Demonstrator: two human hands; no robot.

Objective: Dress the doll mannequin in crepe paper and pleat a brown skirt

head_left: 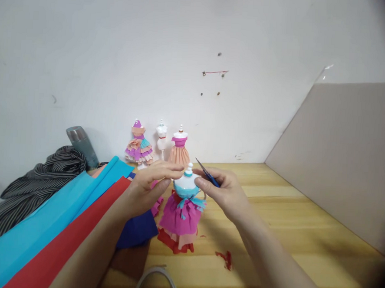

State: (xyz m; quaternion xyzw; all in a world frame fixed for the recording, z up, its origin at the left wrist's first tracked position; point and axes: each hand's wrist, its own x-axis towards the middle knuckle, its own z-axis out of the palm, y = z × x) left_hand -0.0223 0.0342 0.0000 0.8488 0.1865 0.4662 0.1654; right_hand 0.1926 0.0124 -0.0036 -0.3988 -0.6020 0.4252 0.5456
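Note:
A small white mannequin [186, 185] stands upright on the wooden table, wearing a light blue band and bow and a layered skirt [180, 217] of magenta, peach and red. Beside its left shoulder is my left hand [152, 183], fingers stretched out, holding nothing that shows. On the other side, my right hand [224, 189] is closed on blue-handled scissors [210, 175], whose blades point up and to the left. The right thumb is close to the mannequin's shoulder; whether they touch is unclear.
Three more mannequins, one in a ruffled dress [140, 145], stand by the wall. Light blue sheets [51, 205], a red sheet [72, 236], striped cloth [57, 170] and a bottle [83, 146] are at left. A tape roll [158, 270] lies in front, red scraps [227, 260] at right.

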